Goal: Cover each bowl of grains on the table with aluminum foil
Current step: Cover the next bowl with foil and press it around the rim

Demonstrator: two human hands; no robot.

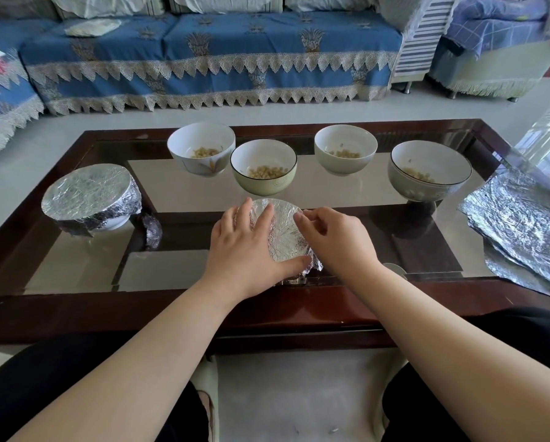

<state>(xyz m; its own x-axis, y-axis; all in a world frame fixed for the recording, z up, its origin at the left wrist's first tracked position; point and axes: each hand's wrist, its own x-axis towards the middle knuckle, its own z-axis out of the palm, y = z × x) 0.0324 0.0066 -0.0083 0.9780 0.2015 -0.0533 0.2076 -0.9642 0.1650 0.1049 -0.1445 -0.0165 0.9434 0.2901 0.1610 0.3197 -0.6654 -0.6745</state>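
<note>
While sitting at the near edge of the glass-topped coffee table (pixel 75 301), pressing the left hand (pixel 245 250) flat on the foil-covered bowl (pixel 283 237) just in front, fingers straight and slightly spread across the crinkled top, thumb lying along the near rim. Curling the right hand (pixel 337 240) against the bowl's right side, fingertips bent inward and pinching the foil edge at the far right rim; how firmly, impossible to tell. Leaving a loose flap of foil sticking out at the near right of that bowl, just under the right wrist.

Standing well to the left, near the table's left edge, a larger wrapped bowl (pixel 90 196) already sealed in foil, with white ceramic showing beneath the wrap. Lying just beside it on the glass, a small crumpled foil scrap (pixel 152 228).

Waiting uncovered in a loose row across the far half of the table, four bowls of yellowish grains: a white flower-painted bowl (pixel 201 151) at far left, a pale green bowl (pixel 264 167) touching or nearly touching it on its right, a plain white bowl (pixel 345 149) further right, and a dark-rimmed footed bowl (pixel 430 170) nearest the right edge.

Resting on the right end of the table, a stack of foil sheets (pixel 522 224), wrinkled and overhanging the frame.

Stretching behind the table, a blue sofa cover (pixel 209 59) with lace trim.
</note>
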